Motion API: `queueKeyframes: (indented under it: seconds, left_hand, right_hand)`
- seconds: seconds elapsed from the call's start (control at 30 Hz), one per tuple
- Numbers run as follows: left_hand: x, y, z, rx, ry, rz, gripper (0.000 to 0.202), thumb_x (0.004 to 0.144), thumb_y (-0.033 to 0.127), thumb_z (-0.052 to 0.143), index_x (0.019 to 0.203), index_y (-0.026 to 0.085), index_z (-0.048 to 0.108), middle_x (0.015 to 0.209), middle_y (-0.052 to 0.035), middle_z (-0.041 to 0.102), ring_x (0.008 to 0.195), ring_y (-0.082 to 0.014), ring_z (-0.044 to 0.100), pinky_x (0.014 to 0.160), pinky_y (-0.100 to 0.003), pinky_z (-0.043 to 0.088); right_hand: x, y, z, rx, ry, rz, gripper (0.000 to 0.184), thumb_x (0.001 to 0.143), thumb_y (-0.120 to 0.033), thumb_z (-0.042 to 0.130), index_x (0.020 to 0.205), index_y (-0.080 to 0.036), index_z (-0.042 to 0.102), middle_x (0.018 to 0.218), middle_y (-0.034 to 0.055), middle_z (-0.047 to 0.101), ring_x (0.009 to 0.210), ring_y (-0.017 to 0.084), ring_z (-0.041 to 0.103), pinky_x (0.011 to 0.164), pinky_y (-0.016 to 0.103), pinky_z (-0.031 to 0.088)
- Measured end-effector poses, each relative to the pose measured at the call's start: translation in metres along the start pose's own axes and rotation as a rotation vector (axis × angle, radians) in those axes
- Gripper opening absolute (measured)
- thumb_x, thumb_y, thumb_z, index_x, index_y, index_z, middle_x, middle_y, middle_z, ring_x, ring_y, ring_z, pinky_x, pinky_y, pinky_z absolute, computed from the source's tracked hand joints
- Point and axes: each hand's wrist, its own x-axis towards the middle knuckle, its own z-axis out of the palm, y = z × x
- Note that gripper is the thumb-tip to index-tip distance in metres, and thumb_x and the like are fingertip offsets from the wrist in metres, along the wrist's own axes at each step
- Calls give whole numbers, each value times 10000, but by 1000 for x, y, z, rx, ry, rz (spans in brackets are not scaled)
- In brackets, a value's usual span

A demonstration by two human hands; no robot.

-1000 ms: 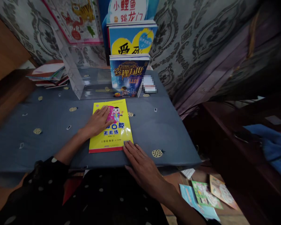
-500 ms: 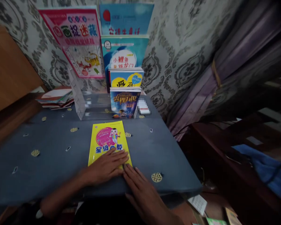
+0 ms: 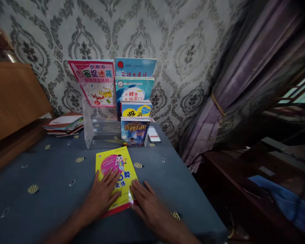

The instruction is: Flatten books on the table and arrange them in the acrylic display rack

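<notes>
As the left hand (image 3: 102,190) lies spread on its 8 o'clock side and the right hand (image 3: 148,202), loosely open, touches its 4 o'clock edge, the yellow arithmetic workbook (image 3: 125,189) on the worktop (image 3: 167,184) is seemingly being straightened, any next nudge calling for even pressure.

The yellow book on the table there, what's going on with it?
A person has both bare hands on the yellow book, which lies face up on the blue-grey tablecloth. The left hand is spread over part of the cover, while the fingers of the right hand touch its right edge near the bottom. Just beyond it, a clear stand holds several upright books, and a loose pile of papers or booklets sits to the left.
</notes>
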Motion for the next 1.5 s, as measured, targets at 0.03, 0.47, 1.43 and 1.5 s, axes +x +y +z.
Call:
queueKeyframes:
  seconds: [0.03, 0.47, 1.43, 1.5]
  left_hand:
    - [0, 0, 1, 1, 11, -2, 575, 1015, 510, 361, 1541, 289, 294, 1530, -73, 453, 1413, -285, 410, 1175, -638, 161]
    - [-3, -9, 19, 87, 150, -133, 491, 1003, 447, 393, 1455, 276, 481, 1448, -110, 548, 1361, -327, 475, 1097, -634, 338]
    - [20, 20, -40, -1916, 488, -1176, 400, 708, 155, 797, 1057, 156, 601, 759, -122, 762, 752, -382, 755, 634, -465, 624]
    - [18, 14, -34, -2003, 483, -1131, 589, 654, 233, 861, 1172, 177, 585, 838, -126, 774, 798, -399, 751, 650, -479, 625]
  right_hand:
    - [12, 1, -1, -1, -11, 18, 489, 1010, -320, 464, 1462, -135, 441, 1507, 151, 462, 1428, 260, 392, 1180, 516, 343]
    - [142, 28, 5, -8, 155, 217, 498, 1006, -295, 444, 1438, -49, 428, 1551, 201, 380, 1474, 268, 296, 1206, 452, 262]
    - [33, 9, 40, 428, 232, 249, 634, 961, -440, 432, 1529, -169, 357, 1634, 115, 235, 1506, 313, 190, 1228, 478, 200]
    - [36, 22, 50, 585, 309, 278, 797, 897, -499, 520, 1560, -141, 262, 1633, 156, 216, 1473, 330, 278, 1192, 457, 288]
